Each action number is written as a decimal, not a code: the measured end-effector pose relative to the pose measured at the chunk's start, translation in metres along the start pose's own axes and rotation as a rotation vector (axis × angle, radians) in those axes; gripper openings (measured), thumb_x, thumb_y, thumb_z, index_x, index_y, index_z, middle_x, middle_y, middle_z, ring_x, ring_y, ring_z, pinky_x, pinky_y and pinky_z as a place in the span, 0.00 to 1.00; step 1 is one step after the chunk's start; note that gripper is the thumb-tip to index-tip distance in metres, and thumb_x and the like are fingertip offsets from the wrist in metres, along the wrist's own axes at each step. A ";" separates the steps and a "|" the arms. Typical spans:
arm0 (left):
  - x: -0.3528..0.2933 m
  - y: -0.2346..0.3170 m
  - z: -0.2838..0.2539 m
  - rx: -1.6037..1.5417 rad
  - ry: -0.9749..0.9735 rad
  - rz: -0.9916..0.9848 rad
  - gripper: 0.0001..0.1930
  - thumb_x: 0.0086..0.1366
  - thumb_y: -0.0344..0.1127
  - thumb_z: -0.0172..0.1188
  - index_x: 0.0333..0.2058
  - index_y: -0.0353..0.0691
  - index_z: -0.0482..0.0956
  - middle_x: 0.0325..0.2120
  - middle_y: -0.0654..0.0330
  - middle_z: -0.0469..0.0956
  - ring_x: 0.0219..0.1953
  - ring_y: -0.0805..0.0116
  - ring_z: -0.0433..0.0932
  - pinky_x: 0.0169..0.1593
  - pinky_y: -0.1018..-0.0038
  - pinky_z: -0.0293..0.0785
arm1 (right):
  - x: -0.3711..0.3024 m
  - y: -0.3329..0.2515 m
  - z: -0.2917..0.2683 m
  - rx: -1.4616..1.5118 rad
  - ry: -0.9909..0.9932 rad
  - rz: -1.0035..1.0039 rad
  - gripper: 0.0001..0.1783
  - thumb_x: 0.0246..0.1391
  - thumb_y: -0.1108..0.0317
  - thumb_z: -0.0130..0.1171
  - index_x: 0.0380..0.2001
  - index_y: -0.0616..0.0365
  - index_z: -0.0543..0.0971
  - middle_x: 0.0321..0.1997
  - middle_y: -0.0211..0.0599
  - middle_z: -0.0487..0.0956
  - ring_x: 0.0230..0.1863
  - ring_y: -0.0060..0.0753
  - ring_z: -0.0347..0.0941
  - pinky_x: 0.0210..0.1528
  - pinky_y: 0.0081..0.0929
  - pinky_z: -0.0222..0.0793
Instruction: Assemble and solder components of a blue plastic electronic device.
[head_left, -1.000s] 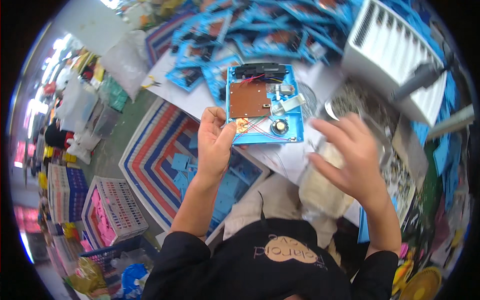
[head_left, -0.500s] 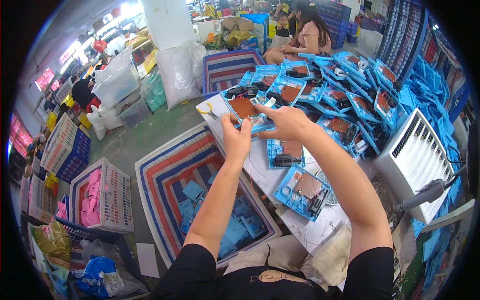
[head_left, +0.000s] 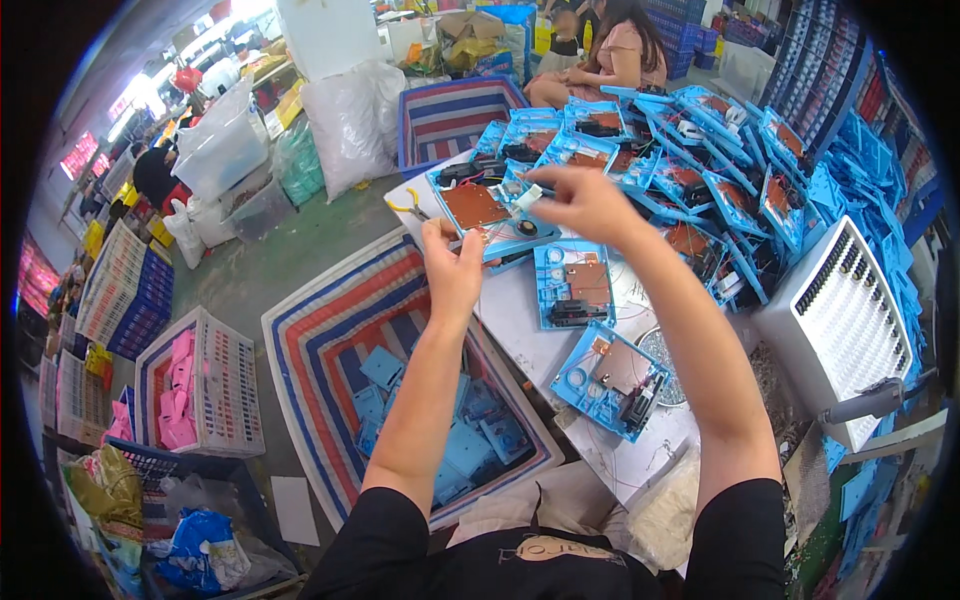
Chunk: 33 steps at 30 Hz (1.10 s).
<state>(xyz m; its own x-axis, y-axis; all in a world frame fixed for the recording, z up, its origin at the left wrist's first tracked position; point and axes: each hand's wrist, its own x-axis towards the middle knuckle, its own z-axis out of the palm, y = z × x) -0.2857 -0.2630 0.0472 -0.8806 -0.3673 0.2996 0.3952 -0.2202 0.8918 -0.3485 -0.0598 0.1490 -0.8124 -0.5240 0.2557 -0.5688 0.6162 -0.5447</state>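
My left hand (head_left: pixel 452 268) grips the near left edge of a blue plastic housing (head_left: pixel 520 238). A brown circuit board (head_left: pixel 472 207), thin wires and a dark round part show inside it. Over the right end of this housing hovers my right hand (head_left: pixel 585 205), its thumb and bent index finger apart beside a small white piece (head_left: pixel 526 199). Whether the fingers touch that piece is not clear. Two similar blue housings with boards, one upper (head_left: pixel 573 285) and one lower (head_left: pixel 612 382), lie on the white table nearer me. Yellow-handled pliers (head_left: pixel 408 207) rest at the table's left edge.
A heap of blue housings (head_left: pixel 690 180) covers the table's far right. A white tray with black pieces (head_left: pixel 835 320) stands at right. Below the left edge sits a striped-lined crate (head_left: pixel 330 345) holding blue parts. A seated person (head_left: pixel 620 60) is beyond the heap.
My right hand has lifted off the circuit board and moved right, its fingers more bent. The held housing has turned slightly, showing more of its right end. My left hand keeps its grip.
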 end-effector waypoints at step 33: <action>-0.127 0.006 -0.040 0.037 -0.111 -0.147 0.10 0.70 0.26 0.55 0.47 0.35 0.66 0.39 0.53 0.77 0.32 0.70 0.82 0.30 0.75 0.84 | -0.447 0.011 -0.023 -0.316 0.114 0.580 0.11 0.47 0.68 0.68 0.35 0.58 0.82 0.33 0.39 0.78 0.42 0.45 0.72 0.48 0.37 0.69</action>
<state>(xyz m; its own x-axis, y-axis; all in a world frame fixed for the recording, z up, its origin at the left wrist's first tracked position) -0.1614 -0.2536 0.0009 -0.9522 -0.2313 0.1993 0.2524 -0.2294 0.9400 0.0051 0.1947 0.0466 -0.9964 -0.0015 0.0844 -0.0322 0.9310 -0.3636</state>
